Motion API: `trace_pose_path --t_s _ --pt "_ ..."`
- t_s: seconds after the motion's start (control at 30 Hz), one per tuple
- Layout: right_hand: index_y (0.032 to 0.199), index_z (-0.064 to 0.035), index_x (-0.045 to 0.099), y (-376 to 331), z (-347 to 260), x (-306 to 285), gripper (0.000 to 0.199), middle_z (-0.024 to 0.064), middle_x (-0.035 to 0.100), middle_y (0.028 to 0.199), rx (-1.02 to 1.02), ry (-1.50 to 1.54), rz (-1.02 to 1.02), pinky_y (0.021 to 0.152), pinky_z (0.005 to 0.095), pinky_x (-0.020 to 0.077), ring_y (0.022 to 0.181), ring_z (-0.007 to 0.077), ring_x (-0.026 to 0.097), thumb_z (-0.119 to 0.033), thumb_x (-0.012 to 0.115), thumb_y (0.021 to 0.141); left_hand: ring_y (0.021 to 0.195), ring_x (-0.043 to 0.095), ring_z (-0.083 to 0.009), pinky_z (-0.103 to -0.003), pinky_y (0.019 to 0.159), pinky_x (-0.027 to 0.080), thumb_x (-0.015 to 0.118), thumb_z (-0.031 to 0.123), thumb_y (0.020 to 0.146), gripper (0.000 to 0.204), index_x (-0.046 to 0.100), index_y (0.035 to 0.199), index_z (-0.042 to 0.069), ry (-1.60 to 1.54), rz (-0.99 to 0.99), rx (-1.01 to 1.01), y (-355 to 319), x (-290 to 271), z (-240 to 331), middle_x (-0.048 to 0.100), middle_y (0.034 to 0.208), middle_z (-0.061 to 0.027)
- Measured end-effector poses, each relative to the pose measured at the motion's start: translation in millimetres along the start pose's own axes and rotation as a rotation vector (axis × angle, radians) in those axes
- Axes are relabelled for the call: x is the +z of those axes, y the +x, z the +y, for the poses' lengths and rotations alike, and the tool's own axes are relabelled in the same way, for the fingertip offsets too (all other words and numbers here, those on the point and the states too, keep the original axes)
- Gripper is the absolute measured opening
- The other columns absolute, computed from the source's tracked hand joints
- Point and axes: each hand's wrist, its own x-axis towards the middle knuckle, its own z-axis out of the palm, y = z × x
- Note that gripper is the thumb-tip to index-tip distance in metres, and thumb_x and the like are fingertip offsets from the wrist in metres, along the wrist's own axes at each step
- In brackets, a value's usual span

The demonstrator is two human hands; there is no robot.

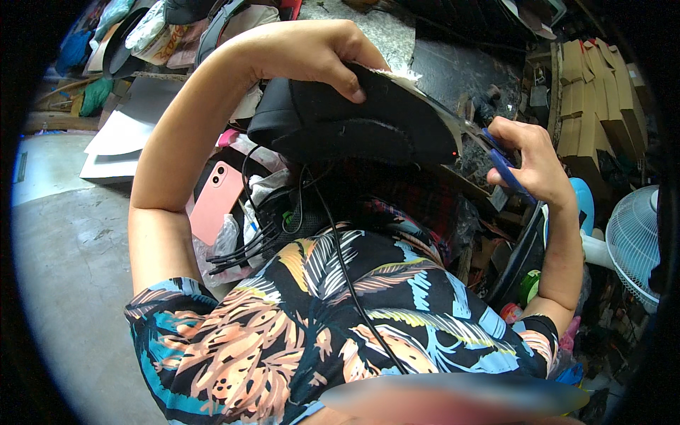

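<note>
Black shoe upper (354,117) gripped by left hand (312,49); right hand (531,159) holds seemingly blue-handled scissors (499,159).

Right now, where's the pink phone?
In the head view the pink phone lies low on the person's left, just inside the bent left forearm, below the black shoe piece and beside the black cables.

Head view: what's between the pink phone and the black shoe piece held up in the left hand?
In the head view, black cables loop down between the black shoe piece in the left hand and the pink phone.
</note>
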Motion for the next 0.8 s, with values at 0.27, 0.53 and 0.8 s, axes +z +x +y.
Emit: trace_pose_path --t_s 0.27,0.53,0.8 --pt "0.080 -0.0015 0.059 5.4 -13.8 -3.2 0.053 0.0125 0.053 0.065 0.139 0.031 -0.080 0.057 0.0354 0.0415 0.057 0.0294 0.050 -0.049 0.081 0.069 0.080 0.067 -0.0122 -0.026 0.080 0.056 0.071 0.005 0.078 0.038 0.066 0.112 -0.013 -0.048 -0.038 -0.091 0.5 2.7 7.5 0.073 0.095 -0.0101" --pt "0.081 -0.0008 0.058 7.5 -7.8 2.4 0.045 0.0063 0.049 0.063 -0.094 -0.122 0.032 0.054 0.0302 0.0385 0.057 0.0165 0.051 -0.039 0.081 0.075 0.084 0.068 -0.0136 -0.026 0.082 0.056 0.071 0.006 0.077 0.045 0.063 0.118 -0.013 -0.083 -0.034 -0.128 4.6 4.5 4.1 0.074 0.096 -0.0117" --pt "0.085 -0.0073 0.059 21.3 62.2 7.9 0.015 -0.0060 0.053 0.065 0.265 0.707 0.333 0.047 0.0168 0.0315 0.051 0.0003 0.046 -0.014 0.069 0.093 0.088 0.071 -0.0157 -0.027 0.085 0.058 0.076 0.015 0.083 0.051 0.061 0.128 -0.004 -0.534 0.167 0.039 6.6 9.3 -11.1 0.072 0.108 -0.0139"
